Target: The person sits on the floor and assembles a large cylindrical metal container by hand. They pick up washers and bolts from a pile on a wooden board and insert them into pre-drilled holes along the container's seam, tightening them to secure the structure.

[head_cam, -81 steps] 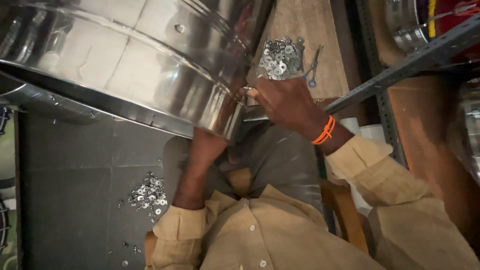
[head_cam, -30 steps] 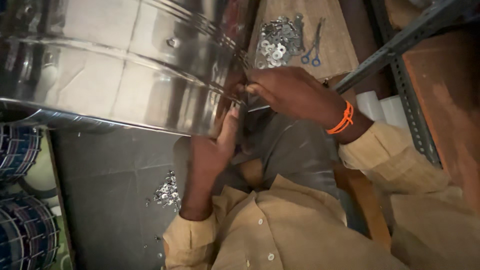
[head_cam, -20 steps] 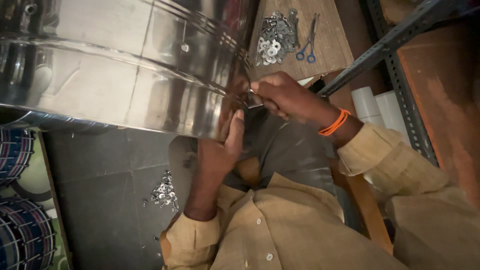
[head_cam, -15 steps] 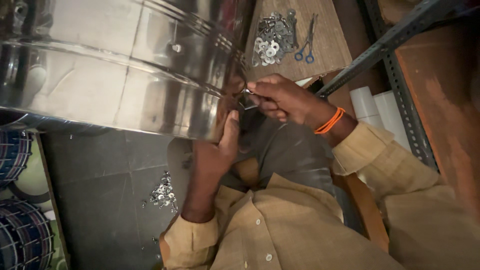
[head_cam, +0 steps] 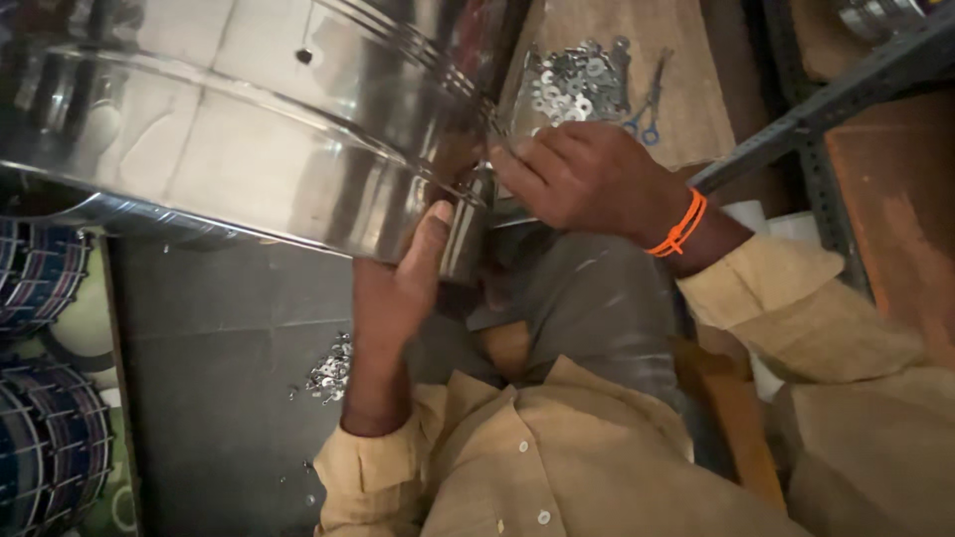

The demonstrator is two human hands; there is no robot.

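A large shiny steel drum shell [head_cam: 249, 129] lies tilted across my lap. My left hand [head_cam: 398, 288] reaches under its lower rim, thumb pressed against the edge beside a small metal lug [head_cam: 466, 234]. My right hand [head_cam: 582, 174], an orange band on its wrist, pinches a small metal piece at the same spot on the rim; the piece itself is mostly hidden by the fingers.
A pile of metal washers [head_cam: 572, 85] and small blue-handled scissors [head_cam: 647, 109] lie on a wooden board. More small metal parts [head_cam: 328, 373] are scattered on the grey floor. Blue drums [head_cam: 45, 398] stand at the left. A grey angle-iron rack [head_cam: 826, 99] is at the right.
The view has shifted slightly. My right hand stays at the rim, working the small piece, while my left hand has slid up against the lug under the shell's edge.
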